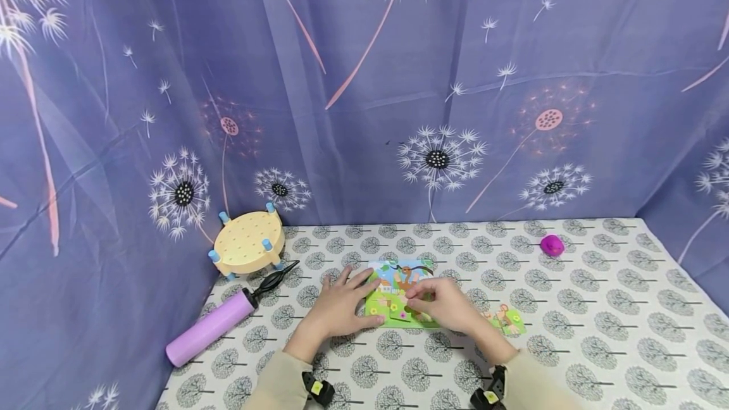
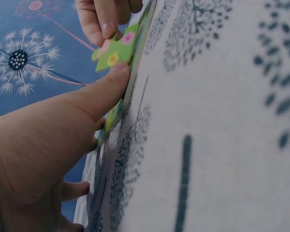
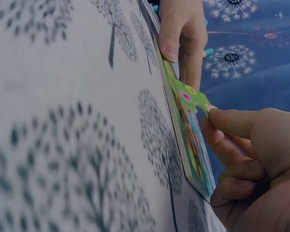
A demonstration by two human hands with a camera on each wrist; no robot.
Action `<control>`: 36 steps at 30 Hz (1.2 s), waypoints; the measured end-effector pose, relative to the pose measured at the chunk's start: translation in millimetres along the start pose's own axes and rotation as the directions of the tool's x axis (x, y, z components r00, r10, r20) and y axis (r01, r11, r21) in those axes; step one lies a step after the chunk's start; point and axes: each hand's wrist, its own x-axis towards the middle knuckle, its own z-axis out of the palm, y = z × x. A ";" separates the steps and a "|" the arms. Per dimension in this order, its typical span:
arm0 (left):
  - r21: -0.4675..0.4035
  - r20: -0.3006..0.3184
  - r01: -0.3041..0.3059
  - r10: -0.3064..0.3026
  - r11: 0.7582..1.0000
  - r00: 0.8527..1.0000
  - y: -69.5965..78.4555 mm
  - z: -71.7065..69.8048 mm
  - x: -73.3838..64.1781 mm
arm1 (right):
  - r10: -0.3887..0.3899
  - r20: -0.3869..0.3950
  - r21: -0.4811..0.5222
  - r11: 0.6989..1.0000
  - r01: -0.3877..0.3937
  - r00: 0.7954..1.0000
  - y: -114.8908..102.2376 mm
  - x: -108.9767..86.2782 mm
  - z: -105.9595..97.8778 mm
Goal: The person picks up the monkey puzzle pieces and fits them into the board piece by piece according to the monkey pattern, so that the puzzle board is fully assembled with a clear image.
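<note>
A picture puzzle board point(image 1: 373, 299) with a tree, a small house and green grass lies flat on the table. My right hand point(image 1: 447, 305) pinches a green puzzle piece point(image 3: 187, 97) with flowers on it between thumb and index finger. The piece is tilted above the lower middle of the board, one edge down at it. Spread fingers of my left hand point(image 1: 340, 307) rest along the board's left side, the thumb at its lower edge. In the left wrist view, that thumb overlaps the near end of the piece point(image 2: 108, 59); whether it presses the piece I cannot tell.
Loose puzzle pieces point(image 1: 509, 320) lie right of the board, partly behind my right forearm. A purple hand pump point(image 1: 211, 329) with a black nozzle and a yellow stool-like toy point(image 1: 247, 242) with blue pegs sit on the left. A magenta toy point(image 1: 552, 245) stands at the back right.
</note>
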 end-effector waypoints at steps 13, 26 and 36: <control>0.004 0.002 -0.005 0.005 1.000 1.000 0.7 -0.5 0.7 | 0.014 -0.015 -0.092 0.996 -0.015 1.000 -5.5 15.0 23.2; -0.027 0.005 0.011 -0.011 1.000 1.000 2.9 -3.7 0.0 | 0.030 -0.023 -0.140 0.990 -0.033 0.999 -14.8 23.1 34.8; -0.024 -0.004 -0.002 0.002 1.000 1.000 3.0 -4.5 -0.3 | 0.051 -0.015 -0.144 0.988 -0.053 0.999 -15.1 25.1 38.2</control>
